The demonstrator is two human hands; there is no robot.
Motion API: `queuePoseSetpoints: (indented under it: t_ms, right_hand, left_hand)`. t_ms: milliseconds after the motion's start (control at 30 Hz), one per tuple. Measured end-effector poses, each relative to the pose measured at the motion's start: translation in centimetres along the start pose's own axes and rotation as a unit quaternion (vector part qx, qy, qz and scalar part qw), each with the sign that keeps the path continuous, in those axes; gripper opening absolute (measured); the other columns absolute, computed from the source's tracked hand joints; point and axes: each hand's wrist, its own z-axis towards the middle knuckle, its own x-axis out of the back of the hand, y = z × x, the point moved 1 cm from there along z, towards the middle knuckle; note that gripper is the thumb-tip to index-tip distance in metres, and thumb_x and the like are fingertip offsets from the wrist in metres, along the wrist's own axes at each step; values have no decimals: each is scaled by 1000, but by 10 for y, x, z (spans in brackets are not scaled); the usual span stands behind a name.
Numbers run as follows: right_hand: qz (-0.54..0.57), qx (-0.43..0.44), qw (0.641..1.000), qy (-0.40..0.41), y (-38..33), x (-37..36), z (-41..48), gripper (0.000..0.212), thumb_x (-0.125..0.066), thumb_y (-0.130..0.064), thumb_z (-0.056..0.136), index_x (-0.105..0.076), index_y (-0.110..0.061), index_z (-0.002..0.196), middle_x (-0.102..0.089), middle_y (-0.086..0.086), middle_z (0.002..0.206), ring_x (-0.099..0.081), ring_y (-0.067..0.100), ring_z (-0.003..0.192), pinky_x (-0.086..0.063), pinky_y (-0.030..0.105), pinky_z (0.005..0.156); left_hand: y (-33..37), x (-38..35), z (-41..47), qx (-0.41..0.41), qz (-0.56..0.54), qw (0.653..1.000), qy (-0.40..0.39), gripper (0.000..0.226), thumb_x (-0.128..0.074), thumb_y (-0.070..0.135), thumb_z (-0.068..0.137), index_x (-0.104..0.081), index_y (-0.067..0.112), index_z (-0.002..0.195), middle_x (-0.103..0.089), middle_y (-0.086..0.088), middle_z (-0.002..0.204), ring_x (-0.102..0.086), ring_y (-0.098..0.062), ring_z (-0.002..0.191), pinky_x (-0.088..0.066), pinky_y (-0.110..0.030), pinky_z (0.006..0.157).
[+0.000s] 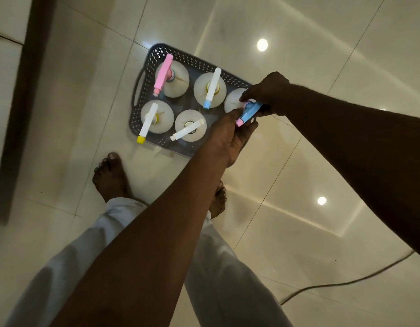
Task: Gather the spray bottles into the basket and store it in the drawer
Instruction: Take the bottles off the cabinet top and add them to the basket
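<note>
Six spray bottles (180, 83) are filling a basket (157, 51).
Right hand (268, 95) is gripping the rightmost sprayer (249, 112); left hand (228, 135) is spreading open beneath.

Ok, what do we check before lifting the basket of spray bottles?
1. Five bottles standing upright in the basket: ok.
2. Blue-headed bottle set down fully: cannot tell; the right hand grips its head.
3. Left hand holding the basket rim: cannot tell.
4. Side handle free to grab: ok.
5. Drawer open and ready: cannot tell, not in view.
6. Cable on the floor lying apart from the basket: ok.
</note>
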Motion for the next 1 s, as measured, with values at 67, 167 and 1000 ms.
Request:
queuePoseSetpoints:
  t_ms: [67,167,1000]
  right_hand:
    - [0,-3,1000,-1,-1,1,-4,35,-87,-23,85,-57,-5,86,-73,16,81,-73,20,50,-55,24,38]
    - [30,-8,999,9,5,0,-13,31,-82,-27,89,-61,-3,87,-77,20,89,-74,23,55,-58,27,43]
    - [131,218,966,-40,-156,-88,-510,43,-56,-50,102,-73,-11,95,-78,13,96,-76,31,92,-60,60,91]
  left_hand:
    - [2,1,-6,-2,7,1000,5,34,-63,13,103,-59,-3,133,-69,-21,102,-71,-26,90,-66,-38,78]
    - [2,4,-17,-3,12,1000,13,16,-65,17,102,-64,3,110,-70,-22,102,-72,-28,92,-67,-38,75]
    - [210,89,-467,-267,214,932,121,31,-69,44,84,-75,28,110,-81,2,109,-77,-19,104,-59,-35,85]
